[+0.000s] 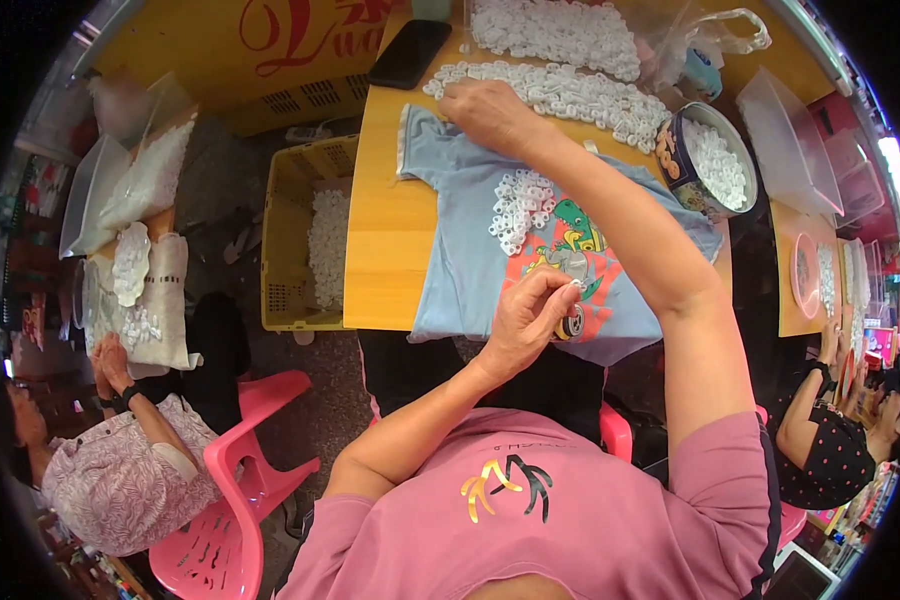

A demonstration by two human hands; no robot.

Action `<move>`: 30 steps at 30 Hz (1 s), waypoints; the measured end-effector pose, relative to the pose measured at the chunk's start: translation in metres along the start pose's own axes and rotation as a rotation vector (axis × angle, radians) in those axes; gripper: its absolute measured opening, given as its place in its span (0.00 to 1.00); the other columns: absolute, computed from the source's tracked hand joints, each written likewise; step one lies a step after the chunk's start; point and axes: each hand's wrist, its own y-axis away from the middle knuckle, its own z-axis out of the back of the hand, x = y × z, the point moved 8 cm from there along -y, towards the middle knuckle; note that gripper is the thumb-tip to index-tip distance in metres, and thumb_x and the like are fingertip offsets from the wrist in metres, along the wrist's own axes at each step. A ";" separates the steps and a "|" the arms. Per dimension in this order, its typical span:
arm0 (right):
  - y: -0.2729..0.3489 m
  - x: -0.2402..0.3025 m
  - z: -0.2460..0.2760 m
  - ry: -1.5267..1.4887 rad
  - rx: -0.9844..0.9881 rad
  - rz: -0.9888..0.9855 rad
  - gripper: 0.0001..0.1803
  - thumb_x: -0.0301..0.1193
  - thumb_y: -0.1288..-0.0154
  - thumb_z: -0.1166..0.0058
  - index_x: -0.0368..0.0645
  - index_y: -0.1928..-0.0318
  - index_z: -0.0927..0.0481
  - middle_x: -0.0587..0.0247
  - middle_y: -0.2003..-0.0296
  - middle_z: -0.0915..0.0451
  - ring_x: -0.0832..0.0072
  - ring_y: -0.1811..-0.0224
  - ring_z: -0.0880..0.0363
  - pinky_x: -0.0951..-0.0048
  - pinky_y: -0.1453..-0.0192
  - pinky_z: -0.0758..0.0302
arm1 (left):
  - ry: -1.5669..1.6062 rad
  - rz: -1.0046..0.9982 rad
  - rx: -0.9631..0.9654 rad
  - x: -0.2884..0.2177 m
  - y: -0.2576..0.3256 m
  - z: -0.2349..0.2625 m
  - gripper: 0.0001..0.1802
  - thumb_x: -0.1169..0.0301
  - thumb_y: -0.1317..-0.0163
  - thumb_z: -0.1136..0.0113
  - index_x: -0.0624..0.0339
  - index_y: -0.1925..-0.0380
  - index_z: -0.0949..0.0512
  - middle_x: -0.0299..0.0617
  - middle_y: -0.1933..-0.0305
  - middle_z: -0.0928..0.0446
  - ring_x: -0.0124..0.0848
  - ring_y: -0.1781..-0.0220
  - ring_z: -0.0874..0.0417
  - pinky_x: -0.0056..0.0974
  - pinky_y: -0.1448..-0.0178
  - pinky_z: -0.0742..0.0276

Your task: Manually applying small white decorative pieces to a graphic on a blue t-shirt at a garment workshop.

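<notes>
Over the blue shirt [445,245] on the bench [385,270], seemingly pinched in the nearly closed left hand [520,322]: a small white piece [577,285]. Cannot tell the hold of the curled right hand [485,110] at the far white row [580,98]; pick singly, without scattering the pile [518,208].

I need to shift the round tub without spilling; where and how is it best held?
Hold the round tub high on opposite sides, probably from above: it is round, open-topped and filled with loose white pieces; a clear bin close on its right hampers coming from there.
</notes>
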 end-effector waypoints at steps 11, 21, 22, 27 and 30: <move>0.021 -0.026 0.001 -0.283 0.022 -0.248 0.09 0.28 0.39 0.46 0.41 0.59 0.18 0.52 0.62 0.21 0.53 0.57 0.21 0.58 0.54 0.24 | 0.027 0.014 -0.007 -0.002 -0.001 -0.001 0.07 0.72 0.29 0.48 0.65 0.59 0.25 0.36 0.64 0.24 0.22 0.65 0.23 0.28 0.60 0.26; 0.133 -0.013 0.062 -1.378 -0.100 -0.881 0.18 0.34 0.30 0.46 0.38 0.45 0.22 0.69 0.66 0.22 0.83 0.64 0.23 0.79 0.57 0.23 | 0.185 0.068 -0.117 0.002 -0.001 0.003 0.07 0.70 0.30 0.45 0.62 0.60 0.24 0.33 0.68 0.24 0.20 0.66 0.22 0.27 0.60 0.26; 0.146 -0.004 0.064 -1.504 -0.114 -0.903 0.17 0.34 0.30 0.46 0.38 0.46 0.22 0.70 0.66 0.22 0.83 0.65 0.23 0.79 0.57 0.23 | 0.188 0.057 -0.129 0.003 -0.002 0.005 0.07 0.70 0.30 0.45 0.62 0.60 0.24 0.33 0.68 0.24 0.20 0.66 0.22 0.27 0.60 0.26; 0.208 0.033 0.080 -1.593 -0.147 -1.095 0.14 0.33 0.30 0.46 0.41 0.49 0.20 0.74 0.68 0.21 0.86 0.68 0.24 0.84 0.62 0.27 | 0.312 0.072 -0.189 0.009 -0.005 0.008 0.08 0.69 0.29 0.46 0.63 0.59 0.24 0.34 0.66 0.22 0.21 0.66 0.22 0.27 0.59 0.25; 0.234 0.047 0.083 -1.569 -0.212 -1.164 0.13 0.34 0.31 0.44 0.41 0.50 0.20 0.74 0.68 0.21 0.88 0.67 0.24 0.86 0.66 0.29 | 0.307 0.044 -0.169 0.005 -0.008 0.005 0.08 0.70 0.30 0.46 0.63 0.58 0.24 0.36 0.62 0.21 0.22 0.63 0.21 0.28 0.56 0.25</move>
